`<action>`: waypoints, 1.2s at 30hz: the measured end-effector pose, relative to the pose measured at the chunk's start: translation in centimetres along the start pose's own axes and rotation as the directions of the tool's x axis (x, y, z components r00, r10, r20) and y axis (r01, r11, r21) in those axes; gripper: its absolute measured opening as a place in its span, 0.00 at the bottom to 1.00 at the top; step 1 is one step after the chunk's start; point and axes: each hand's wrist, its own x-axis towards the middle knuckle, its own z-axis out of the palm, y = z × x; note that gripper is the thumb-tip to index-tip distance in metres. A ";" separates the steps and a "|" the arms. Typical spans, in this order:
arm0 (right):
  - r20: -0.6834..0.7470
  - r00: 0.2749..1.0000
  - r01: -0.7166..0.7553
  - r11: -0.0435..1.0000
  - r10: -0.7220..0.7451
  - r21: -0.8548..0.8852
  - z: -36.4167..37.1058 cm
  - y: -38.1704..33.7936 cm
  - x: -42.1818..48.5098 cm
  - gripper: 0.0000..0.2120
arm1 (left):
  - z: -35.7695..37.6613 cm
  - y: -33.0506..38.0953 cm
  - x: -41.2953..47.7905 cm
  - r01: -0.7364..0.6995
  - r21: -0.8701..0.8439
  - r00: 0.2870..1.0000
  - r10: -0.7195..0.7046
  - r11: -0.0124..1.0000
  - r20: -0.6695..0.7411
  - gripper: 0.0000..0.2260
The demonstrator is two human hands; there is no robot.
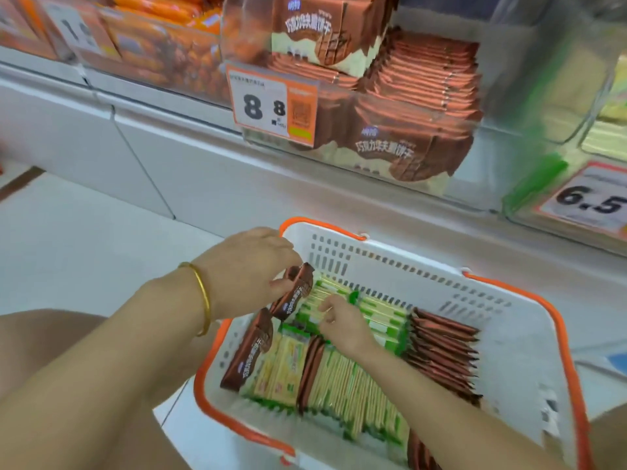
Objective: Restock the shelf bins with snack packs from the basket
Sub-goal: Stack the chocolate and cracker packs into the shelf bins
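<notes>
A white basket with an orange rim [522,340] sits on the floor below the shelf. It holds rows of green-and-cream snack packs [349,385] and brown snack packs [444,354]. My left hand [247,269], with a gold bangle on the wrist, pinches a brown snack pack [294,293] tilted above the basket's far left corner. My right hand [342,320] reaches into the basket, its fingers curled on the green packs [319,300]. Above, a clear shelf bin [400,130] holds stacked brown packs of the same kind.
A price tag reading 8.8 [271,108] hangs on the brown-pack bin. To the right stands a bin with a 6.5 tag [590,201] and yellow-green packs. Orange packs [152,39] fill the bins at upper left. The white shelf base [190,171] runs behind the basket.
</notes>
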 end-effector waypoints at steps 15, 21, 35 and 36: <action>0.005 0.990 0.125 0.851 -0.142 -0.510 0.5 -2.8 10.1 0.22 | -0.7 -2.3 3.0 0.045 0.072 0.999 -0.046 0.996 0.016 0.16; 0.115 0.968 0.227 0.579 -0.223 -0.783 -2.9 -2.4 7.8 0.05 | -1.7 -2.0 3.8 0.064 -0.049 0.996 -0.061 0.997 0.060 0.18; -0.394 0.765 0.537 0.842 -0.509 -0.046 -20.5 -14.9 -9.3 0.06 | -11.3 -1.1 3.3 -0.220 -0.506 0.865 -0.073 0.834 -0.497 0.08; -0.436 0.736 0.545 0.836 -0.517 -0.071 -21.3 -15.9 -9.2 0.07 | -12.4 -1.5 3.5 -0.247 -0.492 0.812 -0.099 0.835 -0.576 0.11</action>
